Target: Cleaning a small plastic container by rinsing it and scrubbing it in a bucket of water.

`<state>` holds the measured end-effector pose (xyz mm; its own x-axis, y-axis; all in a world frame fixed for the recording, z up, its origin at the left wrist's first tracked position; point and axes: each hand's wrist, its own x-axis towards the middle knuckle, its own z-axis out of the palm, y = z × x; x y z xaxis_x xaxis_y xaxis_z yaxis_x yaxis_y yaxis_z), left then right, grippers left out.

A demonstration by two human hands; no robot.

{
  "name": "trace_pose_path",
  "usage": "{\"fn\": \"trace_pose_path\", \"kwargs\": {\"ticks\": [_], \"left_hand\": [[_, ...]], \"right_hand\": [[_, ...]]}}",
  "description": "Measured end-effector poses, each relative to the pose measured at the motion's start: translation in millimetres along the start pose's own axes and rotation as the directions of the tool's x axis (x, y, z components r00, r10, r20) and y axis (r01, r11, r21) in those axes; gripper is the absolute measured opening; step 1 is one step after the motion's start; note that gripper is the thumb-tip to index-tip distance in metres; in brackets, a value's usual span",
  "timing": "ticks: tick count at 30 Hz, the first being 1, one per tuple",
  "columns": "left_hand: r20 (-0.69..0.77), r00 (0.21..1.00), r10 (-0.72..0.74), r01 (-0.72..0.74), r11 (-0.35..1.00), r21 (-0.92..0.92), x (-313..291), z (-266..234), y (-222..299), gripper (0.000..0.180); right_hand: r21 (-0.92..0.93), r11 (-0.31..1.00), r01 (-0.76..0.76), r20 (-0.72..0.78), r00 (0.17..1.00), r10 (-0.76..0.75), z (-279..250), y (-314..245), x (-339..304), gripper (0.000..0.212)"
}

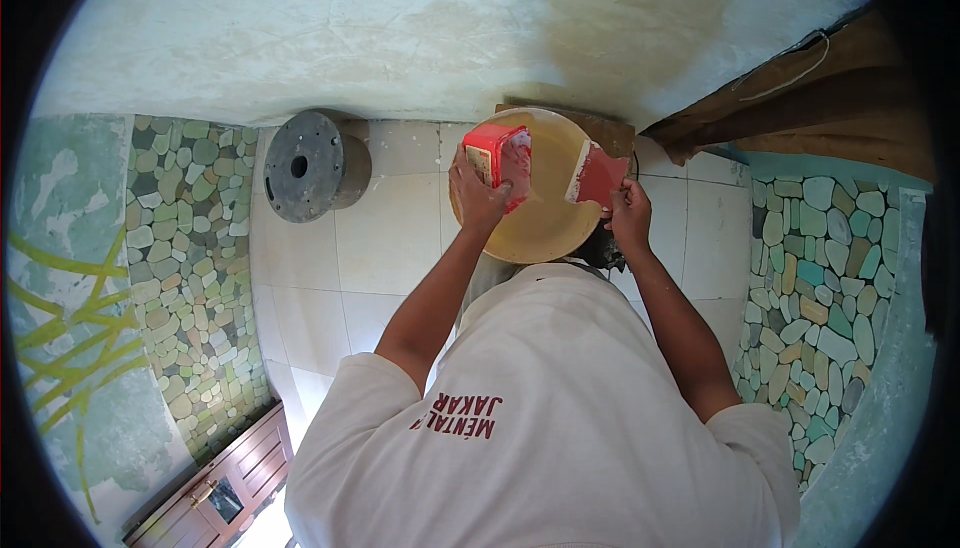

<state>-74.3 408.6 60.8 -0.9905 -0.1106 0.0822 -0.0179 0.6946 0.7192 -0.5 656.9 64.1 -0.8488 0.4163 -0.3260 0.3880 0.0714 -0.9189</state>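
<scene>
My left hand (480, 193) is wrapped around a red plastic tub (516, 160), tilted so that its open mouth faces right. Pale, wet-looking residue coats the inside of the tub. In my right hand (630, 216) is a flat red scraper (604, 178), pinched at its lower right side, with a whitish smear along its left edge. Both are held over a round yellowish basin (540, 240), which appears to contain cloudy liquid. The tub and the scraper are apart from each other.
A dark grey round stool-like block (308, 170) stands on the tiled floor (385, 218) to the left. Ahead rises a stained pale wall (400, 28). Brown draped material (830, 93) hangs at the far right. Pebble-patterned walls (190, 248) flank both sides, with a wooden door (235, 478) lower left.
</scene>
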Motion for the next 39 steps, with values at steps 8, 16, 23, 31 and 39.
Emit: {"fn": "trace_pose_path", "kwargs": {"ticks": [8,16,23,31,39], "left_hand": [[-0.005,1.000,-0.026,0.026,1.000,-0.005,-2.6,-0.3,2.7,0.106],[0.009,1.000,0.028,-0.028,0.998,-0.057,0.1,0.4,2.3,0.106],[0.074,0.996,-0.053,0.065,0.984,-0.166,-0.7,1.6,0.6,0.107],[0.468,0.796,-0.383,0.601,0.589,-0.541,11.5,-0.9,-21.3,0.074],[0.718,0.648,-0.254,0.757,0.321,-0.569,15.8,8.9,-36.6,0.067]], "right_hand": [[-0.007,1.000,-0.016,-0.009,1.000,0.016,-0.3,-3.9,-3.5,0.018],[0.000,1.000,-0.023,-0.024,0.999,0.023,-0.4,-7.0,-6.5,0.018],[-0.014,1.000,-0.013,-0.013,1.000,0.013,-3.1,-7.5,-10.3,0.017],[-0.011,1.000,-0.013,-0.011,1.000,0.013,-4.0,-4.3,-13.2,0.017],[-0.030,0.998,-0.052,0.006,0.999,0.053,1.8,-3.8,-13.5,0.018]]}}
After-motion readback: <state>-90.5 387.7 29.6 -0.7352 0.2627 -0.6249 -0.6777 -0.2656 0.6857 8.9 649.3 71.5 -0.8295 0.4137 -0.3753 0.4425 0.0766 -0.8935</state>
